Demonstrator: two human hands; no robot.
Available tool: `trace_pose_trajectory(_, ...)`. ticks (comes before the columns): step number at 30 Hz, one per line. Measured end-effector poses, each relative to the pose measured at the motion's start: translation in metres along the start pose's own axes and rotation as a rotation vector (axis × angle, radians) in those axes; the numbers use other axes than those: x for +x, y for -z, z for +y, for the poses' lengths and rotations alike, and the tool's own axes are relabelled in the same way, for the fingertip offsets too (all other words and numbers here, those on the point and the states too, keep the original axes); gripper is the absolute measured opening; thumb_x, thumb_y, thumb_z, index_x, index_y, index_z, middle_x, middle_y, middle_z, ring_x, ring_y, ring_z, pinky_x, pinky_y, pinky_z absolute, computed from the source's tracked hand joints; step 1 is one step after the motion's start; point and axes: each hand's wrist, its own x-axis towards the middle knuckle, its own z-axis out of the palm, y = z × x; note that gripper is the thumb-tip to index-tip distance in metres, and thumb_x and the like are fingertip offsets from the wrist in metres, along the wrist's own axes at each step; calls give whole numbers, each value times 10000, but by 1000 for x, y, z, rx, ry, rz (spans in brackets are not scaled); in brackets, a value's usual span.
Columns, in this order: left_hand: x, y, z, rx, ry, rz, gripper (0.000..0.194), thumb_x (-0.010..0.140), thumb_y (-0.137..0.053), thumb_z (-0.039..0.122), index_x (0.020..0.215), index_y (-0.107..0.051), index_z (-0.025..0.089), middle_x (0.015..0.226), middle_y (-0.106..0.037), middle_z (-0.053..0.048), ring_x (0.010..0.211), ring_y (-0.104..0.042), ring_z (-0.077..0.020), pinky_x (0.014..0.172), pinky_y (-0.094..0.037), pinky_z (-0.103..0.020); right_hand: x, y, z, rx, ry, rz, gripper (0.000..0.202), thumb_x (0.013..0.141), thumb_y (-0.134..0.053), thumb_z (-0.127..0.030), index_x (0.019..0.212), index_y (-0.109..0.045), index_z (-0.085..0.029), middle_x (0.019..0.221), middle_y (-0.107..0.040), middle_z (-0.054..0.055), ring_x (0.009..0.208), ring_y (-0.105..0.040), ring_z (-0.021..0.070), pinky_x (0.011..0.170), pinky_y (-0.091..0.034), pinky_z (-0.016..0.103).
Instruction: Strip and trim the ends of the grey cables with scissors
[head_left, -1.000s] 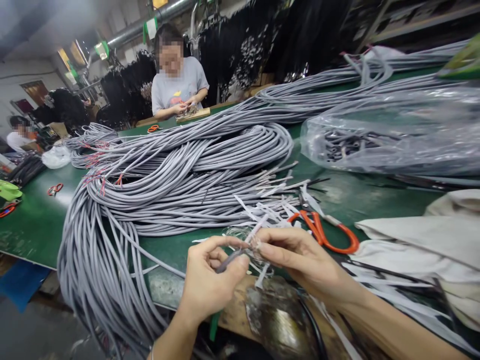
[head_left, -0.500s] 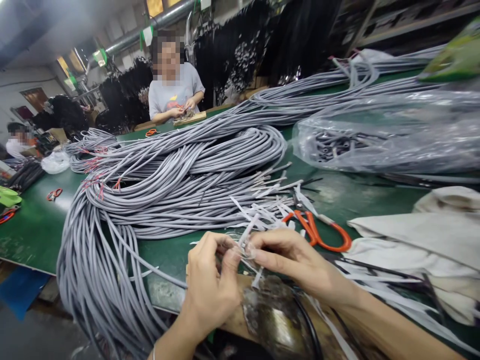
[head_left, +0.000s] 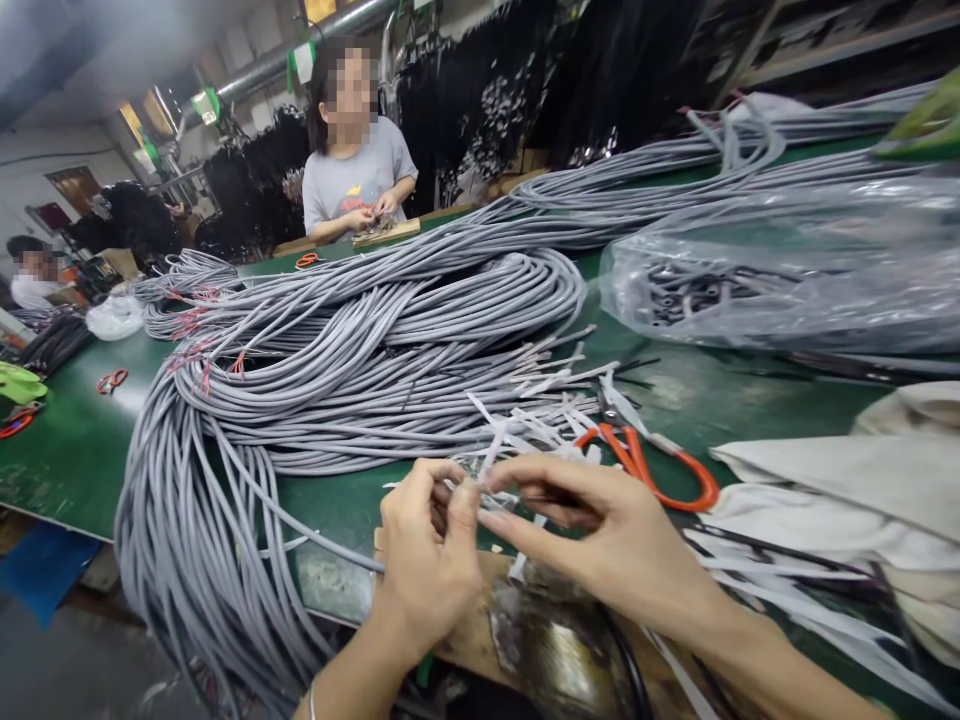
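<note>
My left hand (head_left: 431,560) is closed, its thumb and fingers pinched around the end of a grey cable (head_left: 337,552) that runs in from the left. Against those fingertips, my right hand (head_left: 607,520) has thumb and forefinger closed on something too small to make out. Thin pale strands show between the two hands, and the fingers hide the cable's tip. Below them a worn, shiny metal block (head_left: 566,640) sits on a wooden board (head_left: 472,640). Just beyond lie loose white strips (head_left: 517,435) and scissors with orange handles (head_left: 636,462).
A large bundle of grey cables (head_left: 315,390) covers the green table (head_left: 67,460) and hangs over its front edge. On the right are a clear plastic bag (head_left: 817,290) of dark parts and pale cloth gloves (head_left: 832,470). A co-worker (head_left: 352,185) sits across the table.
My right hand has shifted slightly and its fingers have spread a little behind the pinch. My left hand keeps its grip. The co-worker's head has lifted; the view has shifted slightly.
</note>
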Motion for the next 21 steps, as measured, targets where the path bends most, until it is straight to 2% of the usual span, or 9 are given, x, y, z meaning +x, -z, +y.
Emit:
trace_pose_trajectory(4, 3, 2, 0, -123, 37, -54, 140, 890, -487, 285, 830, -555, 179, 770, -561, -29, 696, -515, -147, 608, -404, -240, -3, -3, 3, -5, -3, -3, 167, 718, -617, -331, 656, -647, -178, 456, -369, -54, 382, -271, 63, 336, -213, 209)
trace_pose_trajectory(7, 7, 5, 3, -234, 60, -72, 242, 867, -527, 392, 767, -546, 173, 802, -518, -37, 764, -500, -157, 629, -421, -234, -3, -3, 5, -12, -2, -24, 216, 761, -585, -357, 652, -637, -179, 461, -370, -50, 380, -302, 67, 322, -224, 203)
trace_pose_trajectory(10, 10, 6, 6, -397, 144, -131, 405, 793, -568, 559, 701, -510, 169, 737, -465, -15, 664, -474, -128, 527, -426, -204, -3, -3, 9, -106, 39, 15, 234, 794, -553, -350, 639, -613, -185, 449, -388, -47, 377, -342, 71, 330, -268, 196)
trace_pose_trajectory(13, 11, 4, 7, -503, 268, -178, 480, 719, -600, 642, 727, -481, 178, 597, -471, 28, 454, -400, -77, 364, -333, -172, -2, -2, 13, -248, 99, 187, 195, 813, -550, -344, 693, -596, -197, 464, -425, -50, 380, -392, 75, 352, -327, 187)
trace_pose_trajectory(15, 11, 3, 7, -548, 344, -148, 498, 702, -610, 656, 762, -464, 183, 483, -461, 65, 345, -312, -46, 315, -240, -158, -1, -2, 14, -327, 167, 334, 170, 818, -567, -367, 811, -590, -199, 523, -452, -49, 411, -441, 84, 377, -376, 186)
trace_pose_trajectory(17, 10, 1, 7, -579, 371, -79, 509, 688, -624, 658, 764, -458, 183, 428, -448, 83, 319, -285, -33, 319, -210, -151, -2, -1, 12, -394, 278, 400, 151, 861, -529, -347, 879, -560, -200, 584, -493, -34, 469, -507, 98, 427, -426, 191)
trace_pose_trajectory(21, 10, 0, 6, -602, 363, -28, 502, 674, -660, 630, 760, -481, 170, 434, -465, 81, 337, -314, -26, 345, -236, -145, -6, -4, 8, -532, 543, 245, 147, 919, -444, -184, 798, -525, -204, 626, -576, -9, 538, -574, 104, 528, -457, 210)
